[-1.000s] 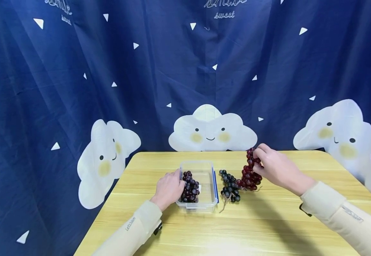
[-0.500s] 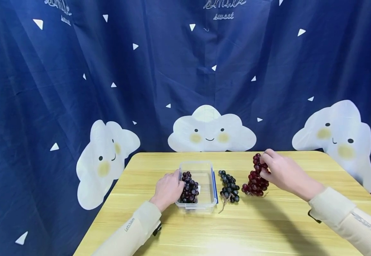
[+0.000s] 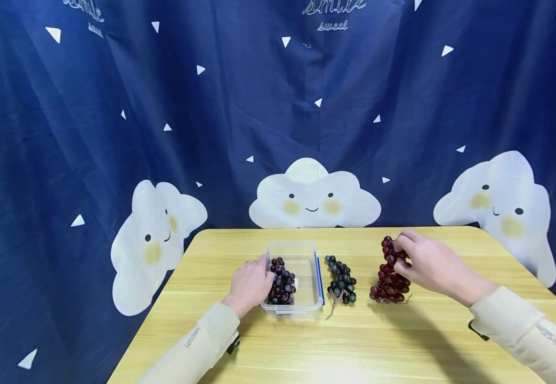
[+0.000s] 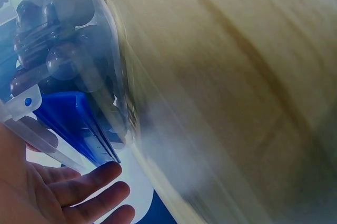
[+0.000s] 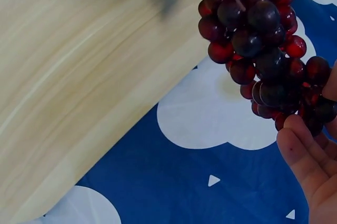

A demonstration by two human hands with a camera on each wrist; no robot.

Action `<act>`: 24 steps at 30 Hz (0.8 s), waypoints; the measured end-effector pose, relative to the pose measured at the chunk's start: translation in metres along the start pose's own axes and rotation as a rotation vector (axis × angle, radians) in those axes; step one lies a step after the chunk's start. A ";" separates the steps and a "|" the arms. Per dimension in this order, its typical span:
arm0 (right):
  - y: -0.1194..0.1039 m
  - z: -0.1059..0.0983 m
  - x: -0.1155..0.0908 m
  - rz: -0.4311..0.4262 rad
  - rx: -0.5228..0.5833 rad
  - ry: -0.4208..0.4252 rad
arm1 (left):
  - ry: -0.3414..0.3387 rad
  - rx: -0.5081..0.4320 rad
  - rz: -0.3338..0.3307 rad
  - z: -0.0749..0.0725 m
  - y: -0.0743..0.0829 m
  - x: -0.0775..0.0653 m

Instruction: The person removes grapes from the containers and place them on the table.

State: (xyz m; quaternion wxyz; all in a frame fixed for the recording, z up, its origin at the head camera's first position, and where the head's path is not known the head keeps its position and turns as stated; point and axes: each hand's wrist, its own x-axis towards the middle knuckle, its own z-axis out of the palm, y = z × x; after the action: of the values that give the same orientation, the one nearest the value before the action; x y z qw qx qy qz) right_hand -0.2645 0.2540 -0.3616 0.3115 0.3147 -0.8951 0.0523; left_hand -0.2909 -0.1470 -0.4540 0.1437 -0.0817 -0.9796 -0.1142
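A bunch of red grapes (image 3: 390, 280) hangs from my right hand (image 3: 431, 266), pinched near its top between thumb and fingers. In the right wrist view the fingertips (image 5: 295, 134) press against the end of the bunch (image 5: 263, 40). My left hand (image 3: 251, 282) holds the left wall of a clear plastic food container (image 3: 306, 308), its thumb over the rim. A dark purple bunch of grapes (image 3: 281, 282) lies inside, along that wall. In the left wrist view, the fingers (image 4: 100, 182) reach along the outside by a blue latch (image 4: 71, 116).
Between the container and my right hand, a black bunch of grapes (image 3: 341, 280) lies on the wooden table (image 3: 354, 346), its stem toward me. A blue latch flap (image 3: 319, 280) hangs along the container's right side. Behind the table's far edge hangs a blue curtain (image 3: 234, 106) with clouds.
My right hand has moved right and slightly toward me with the red grapes, which are now apart from the black bunch. My left hand and the container have stayed in place.
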 end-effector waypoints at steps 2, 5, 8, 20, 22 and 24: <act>0.000 0.003 0.000 -0.003 0.001 -0.007 | 0.000 -0.001 0.001 -0.001 -0.001 0.000; 0.000 0.009 -0.001 -0.016 0.013 -0.007 | 0.006 -0.002 0.010 -0.001 -0.001 0.000; 0.001 0.016 -0.001 -0.034 0.022 -0.006 | 0.007 -0.006 0.014 -0.002 -0.001 0.000; 0.006 0.033 -0.002 -0.002 0.040 -0.054 | 0.004 -0.012 0.003 -0.003 0.001 -0.002; 0.008 0.036 -0.002 -0.001 0.039 -0.051 | 0.005 -0.015 0.003 -0.003 0.001 -0.002; 0.010 0.039 -0.002 -0.003 0.039 -0.045 | 0.004 -0.017 0.003 -0.002 0.001 -0.001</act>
State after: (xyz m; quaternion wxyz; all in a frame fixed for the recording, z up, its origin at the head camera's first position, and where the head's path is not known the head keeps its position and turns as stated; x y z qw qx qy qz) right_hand -0.2895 0.2513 -0.3930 0.2854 0.3234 -0.9001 0.0622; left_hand -0.2888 -0.1472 -0.4522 0.1452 -0.0843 -0.9782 -0.1224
